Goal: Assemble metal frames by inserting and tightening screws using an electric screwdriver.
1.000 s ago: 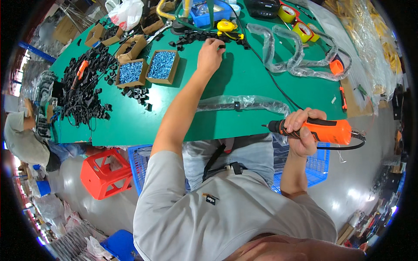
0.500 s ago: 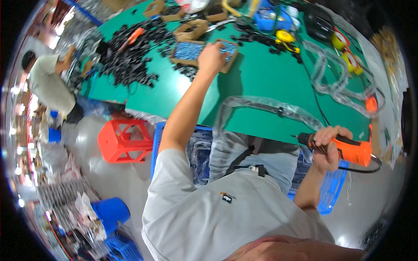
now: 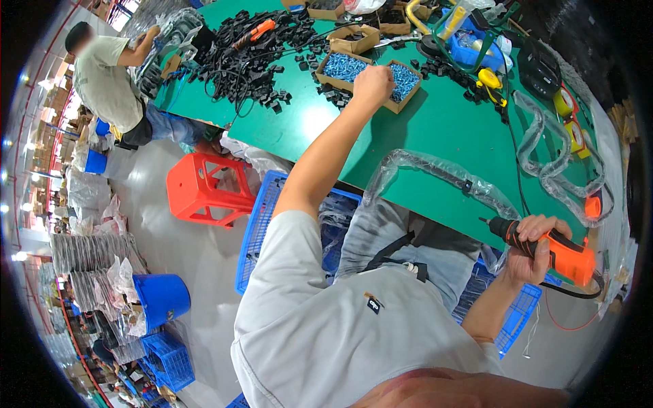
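Though small, bright-blue pieces (image 3: 406,79), probably screws.

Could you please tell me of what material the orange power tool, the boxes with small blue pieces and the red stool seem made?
Orange power tool: probably hard plastic, smooth, with black parts; its body looks moulded.
Boxes with small blue pieces: likely cardboard, matte brown, with thin, straight walls.
Red stool: plastic, it seems, smooth and evenly coloured, with moulded-looking openings.

A small black patch (image 3: 373,304) with pale lettering sits on the grey shirt's (image 3: 340,333) chest.
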Motion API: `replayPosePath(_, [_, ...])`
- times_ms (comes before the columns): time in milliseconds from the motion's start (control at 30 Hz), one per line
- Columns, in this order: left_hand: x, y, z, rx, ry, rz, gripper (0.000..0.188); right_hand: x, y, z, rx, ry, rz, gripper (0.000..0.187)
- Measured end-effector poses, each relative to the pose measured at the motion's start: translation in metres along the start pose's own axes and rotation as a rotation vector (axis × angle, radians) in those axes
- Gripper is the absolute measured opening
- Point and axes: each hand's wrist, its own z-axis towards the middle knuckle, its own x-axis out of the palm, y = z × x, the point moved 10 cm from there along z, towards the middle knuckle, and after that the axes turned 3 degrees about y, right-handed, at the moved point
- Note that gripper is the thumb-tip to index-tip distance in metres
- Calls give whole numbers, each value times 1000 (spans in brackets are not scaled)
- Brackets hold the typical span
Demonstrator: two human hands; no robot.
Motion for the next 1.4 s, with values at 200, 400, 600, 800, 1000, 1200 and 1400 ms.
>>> replayPosePath(200, [-25,-5,-20,0,-154,-150,16,2,4,-6,-1,14,18,40])
replayPosePath(400, [3,-118,-109,-17,229,-1255,13,-8,22,-4,-111,-170,87,36])
replayPosePath(600, [40,-185,-209,-243,546,-1841,10,9,39,16,-221,-64,180,46])
replayPosePath(800, [52,-210,-220,-256,615,-1963,14,4,50,6,-224,-85,145,46])
replayPosePath(1000, [54,-217,-227,-245,628,-1964,14,1,54,4,-238,-73,145,46])
replayPosePath(1200, [55,-218,-230,-294,603,-1975,13,7,55,5,-245,-10,126,43])
replayPosePath(1400, [59,-221,-232,-349,556,-1990,14,10,51,6,-230,19,127,41])
